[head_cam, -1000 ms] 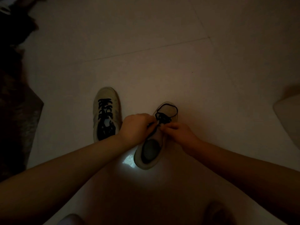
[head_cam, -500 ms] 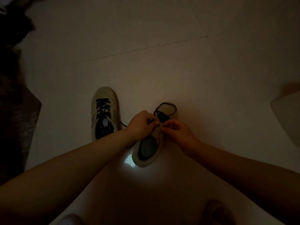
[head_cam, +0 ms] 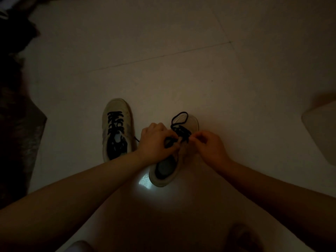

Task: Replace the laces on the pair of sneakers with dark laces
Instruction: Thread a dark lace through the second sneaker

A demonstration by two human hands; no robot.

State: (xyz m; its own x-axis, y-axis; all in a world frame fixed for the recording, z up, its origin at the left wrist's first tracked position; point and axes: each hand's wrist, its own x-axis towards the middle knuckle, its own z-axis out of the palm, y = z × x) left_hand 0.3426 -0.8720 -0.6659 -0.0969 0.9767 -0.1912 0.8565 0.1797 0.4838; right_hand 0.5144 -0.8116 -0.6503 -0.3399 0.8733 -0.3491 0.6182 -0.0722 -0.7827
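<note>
The right-hand sneaker (head_cam: 174,157) lies on the pale tiled floor (head_cam: 163,51) directly in front of the person, its long axis running from the heel near the body to the toe pointing away and slightly right. A dark lace (head_cam: 181,130) crosses its upper eyelets, and a loop of it arches over the toe. The left hand (head_cam: 156,142) sits on the left side of the tongue, fingers curled round the lace and the shoe's edge. The right hand (head_cam: 209,144) is just beside the right row of eyelets, thumb and forefinger pinching what looks like a lace end; the light is too dim to be sure. Both hands are equally near, one on each side of the shoe's axis, so the next pull would likely run across that axis, with the right hand drawing the end outward. The second sneaker (head_cam: 116,128) stands just to the left, parallel, already fully laced in dark. A dark rug (head_cam: 20,133) borders the far left, and a pale object (head_cam: 321,131) sits at the right edge.
</note>
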